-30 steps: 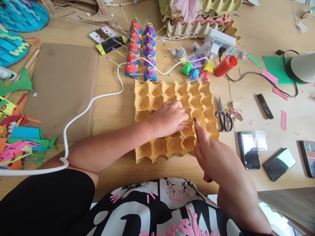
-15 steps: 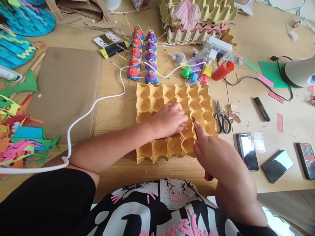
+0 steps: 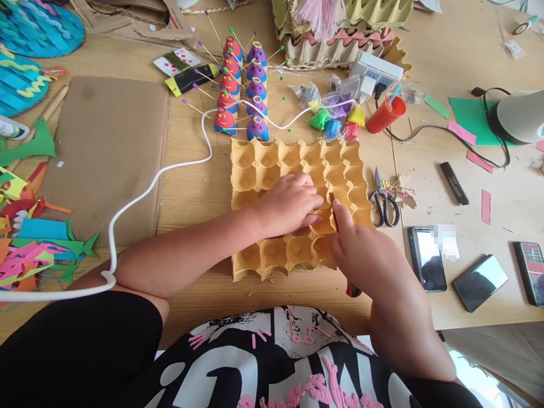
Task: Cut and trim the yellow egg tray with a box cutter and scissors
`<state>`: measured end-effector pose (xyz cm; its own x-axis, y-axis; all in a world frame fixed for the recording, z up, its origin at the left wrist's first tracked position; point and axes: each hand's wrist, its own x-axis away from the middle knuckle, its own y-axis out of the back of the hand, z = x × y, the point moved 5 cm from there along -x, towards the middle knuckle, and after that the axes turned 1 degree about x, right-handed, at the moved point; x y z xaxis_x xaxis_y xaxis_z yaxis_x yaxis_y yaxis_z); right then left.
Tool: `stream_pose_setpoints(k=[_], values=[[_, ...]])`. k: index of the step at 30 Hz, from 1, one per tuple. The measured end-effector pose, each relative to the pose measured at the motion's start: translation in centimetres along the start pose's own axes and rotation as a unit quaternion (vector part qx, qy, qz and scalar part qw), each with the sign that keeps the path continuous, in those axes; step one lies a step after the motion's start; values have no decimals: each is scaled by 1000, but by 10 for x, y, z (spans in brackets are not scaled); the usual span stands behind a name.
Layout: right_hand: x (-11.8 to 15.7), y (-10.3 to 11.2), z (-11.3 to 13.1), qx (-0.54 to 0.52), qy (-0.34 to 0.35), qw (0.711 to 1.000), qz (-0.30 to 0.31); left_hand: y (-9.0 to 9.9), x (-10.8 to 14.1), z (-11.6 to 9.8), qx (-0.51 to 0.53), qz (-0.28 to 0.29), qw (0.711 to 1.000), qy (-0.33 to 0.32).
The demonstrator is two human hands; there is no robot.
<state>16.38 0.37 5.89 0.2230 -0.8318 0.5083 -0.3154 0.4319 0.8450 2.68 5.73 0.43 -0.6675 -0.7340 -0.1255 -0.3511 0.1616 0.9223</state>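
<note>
A yellow cardboard egg tray [image 3: 275,251] lies on the table in front of me, its cups facing up. My left hand [image 3: 289,205] is closed over the middle of the tray, fingers bent down onto its ridges. To its right, my right hand [image 3: 361,249] grips a craft knife [image 3: 334,212] with the forefinger stretched along the dark blade. The blade's tip is at the tray's cups, just right of my left fingers; how deep it sits is hidden. A red and black handle end shows below my right hand. Scissors [image 3: 383,201] lie beside the tray's right edge.
Painted cone figures [image 3: 257,93] with pins stand behind the tray, with a white cable [image 3: 140,198] running past. Behind are clay bags [image 3: 334,127], a red cup [image 3: 385,115], a power strip [image 3: 376,73] and stacked egg trays [image 3: 340,51]. Phones [image 3: 480,282] lie right, cardboard [image 3: 110,158] left.
My right hand and the knife have shifted slightly away from me along the tray. My left hand stays in place on it. The whole view has moved a little.
</note>
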Motion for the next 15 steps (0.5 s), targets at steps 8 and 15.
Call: stream_pose_setpoints(k=[8, 15], values=[[7, -3, -5, -14, -5, 999, 46, 0, 0, -1, -4, 13, 1000, -5], [1, -1, -6, -17, -10, 998, 52, 0, -1, 0, -4, 3, 1000, -3]])
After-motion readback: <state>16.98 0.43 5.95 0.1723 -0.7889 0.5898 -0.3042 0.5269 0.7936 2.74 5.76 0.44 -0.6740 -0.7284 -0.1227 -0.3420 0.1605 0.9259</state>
